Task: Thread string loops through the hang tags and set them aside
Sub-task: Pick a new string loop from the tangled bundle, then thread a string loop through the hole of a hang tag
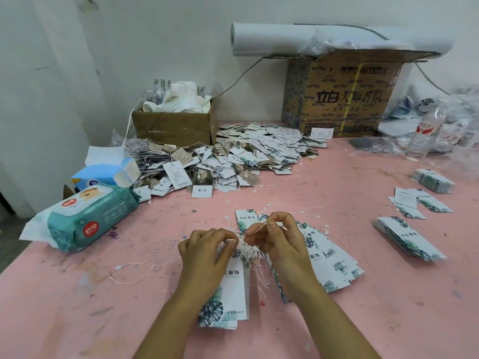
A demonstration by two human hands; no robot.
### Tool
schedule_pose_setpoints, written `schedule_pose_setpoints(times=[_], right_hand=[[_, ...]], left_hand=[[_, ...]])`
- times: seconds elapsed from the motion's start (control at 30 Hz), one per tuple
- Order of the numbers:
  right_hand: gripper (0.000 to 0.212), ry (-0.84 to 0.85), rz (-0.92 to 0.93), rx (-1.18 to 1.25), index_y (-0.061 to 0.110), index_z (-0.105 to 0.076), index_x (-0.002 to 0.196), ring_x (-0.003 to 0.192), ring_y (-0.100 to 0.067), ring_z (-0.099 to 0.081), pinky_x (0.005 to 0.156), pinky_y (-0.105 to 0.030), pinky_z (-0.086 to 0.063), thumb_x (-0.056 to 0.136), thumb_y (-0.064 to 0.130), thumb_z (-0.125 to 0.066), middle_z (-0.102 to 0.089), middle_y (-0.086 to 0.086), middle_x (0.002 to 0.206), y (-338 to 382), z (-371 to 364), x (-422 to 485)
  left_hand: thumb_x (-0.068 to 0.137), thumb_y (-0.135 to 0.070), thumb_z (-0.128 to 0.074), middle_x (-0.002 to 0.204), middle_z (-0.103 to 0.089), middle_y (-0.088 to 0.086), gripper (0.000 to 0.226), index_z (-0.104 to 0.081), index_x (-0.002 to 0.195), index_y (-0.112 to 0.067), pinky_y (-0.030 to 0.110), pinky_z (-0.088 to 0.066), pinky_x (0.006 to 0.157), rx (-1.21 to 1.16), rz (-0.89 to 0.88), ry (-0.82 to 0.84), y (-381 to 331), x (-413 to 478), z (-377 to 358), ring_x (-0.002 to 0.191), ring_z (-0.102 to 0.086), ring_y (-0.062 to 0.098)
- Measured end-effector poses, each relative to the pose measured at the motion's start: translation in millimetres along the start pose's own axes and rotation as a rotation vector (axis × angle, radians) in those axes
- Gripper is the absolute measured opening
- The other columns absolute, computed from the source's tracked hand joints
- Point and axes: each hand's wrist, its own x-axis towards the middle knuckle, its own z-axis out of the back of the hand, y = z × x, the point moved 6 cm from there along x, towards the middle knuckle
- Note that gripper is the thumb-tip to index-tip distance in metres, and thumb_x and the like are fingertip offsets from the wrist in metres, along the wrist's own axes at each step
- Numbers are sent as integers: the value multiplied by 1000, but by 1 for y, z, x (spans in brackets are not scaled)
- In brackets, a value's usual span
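Right now the left hand (207, 248) pinches the top end of a leaf-printed hang tag (233, 288), its long axis running toward the person on the pink tabletop (337, 320). Just to its right, the right hand (277, 237) pinches a white string loop (260, 227) close above the tag's top.

On the cardboard box (344, 99) at the worktop's (375, 320) far edge I read 立白 in large black characters. The hang tag (233, 286) nearest the near edge said 服饰, as did the fanned tags (315, 256) beside it. The small print stayed illegible.
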Motion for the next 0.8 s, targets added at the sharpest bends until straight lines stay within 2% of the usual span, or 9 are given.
schedule_pose_setpoints(times=[0.13,0.27,0.4,0.5,0.53,0.6,0.67,0.73,0.8], right_hand=[[7,-50,-2,-7,10,-45,92,72,-17,-65,68,-24,-52,93,16,-41,-69,-5,75,0,4,1],[9,-103,-82,-100,11,-47,92,66,-17,-62,62,-23,-51,96,5,-42,-68,-5,71,-3,11,2],[21,-23,-142,-225,11,-55,96,68,-15,-61,64,-21,-52,91,-7,-45,-68,-6,73,-6,6,0],[31,65,-147,-287,15,-64,92,73,-12,-61,68,-21,-51,87,-11,-48,-67,-5,78,-7,-2,-2],[34,87,-147,-310,19,-67,91,74,-11,-60,68,-20,-50,86,-11,-49,-65,-4,80,-8,-4,-2],[37,105,-127,-390,27,-70,88,77,-11,-56,69,-22,-49,85,-6,-54,-61,-1,88,-8,-7,-3],[35,103,-93,-495,32,-69,87,85,-11,-55,78,-29,-51,85,-1,-59,-54,4,98,-7,-7,-3],[27,97,-82,-542,32,-69,87,98,-14,-52,87,-40,-49,84,5,-63,-47,4,104,-6,-8,-3],[17,98,-75,-557,33,-69,86,106,-14,-50,90,-39,-46,78,19,-65,-45,4,108,-4,-10,-4]], left_hand=[[94,-33,-49,85,-50,-35,13,-54,88,-43,24,-12,77,-14,0,-23,-1,1,1,95,-41,2],[93,-32,-53,79,-55,-27,21,-47,77,-46,25,-14,75,-124,9,-46,-3,0,5,92,-47,7],[77,-57,-48,73,-56,-20,16,-46,67,-44,25,-15,75,-212,-7,-78,-5,1,10,87,-48,4],[63,-84,-41,72,-56,-18,41,-48,64,-44,24,-17,75,-243,-19,-99,-6,0,13,89,-48,1],[63,-84,-42,72,-56,-17,40,-49,64,-44,24,-18,76,-254,-13,-106,-6,0,13,90,-49,4],[65,-68,-50,72,-58,-18,24,-50,64,-44,26,-19,78,-262,-15,-112,-7,0,14,92,-51,12],[66,-57,-55,70,-58,-18,14,-51,65,-44,29,-22,81,-257,-30,-121,-9,0,15,90,-52,13],[70,-55,-56,68,-59,-17,13,-51,65,-43,38,-29,87,-266,-37,-123,-10,0,17,87,-53,13],[75,-54,-63,67,-60,-17,18,-52,65,-43,43,-33,87,-274,-47,-122,-11,0,18,85,-54,11]])
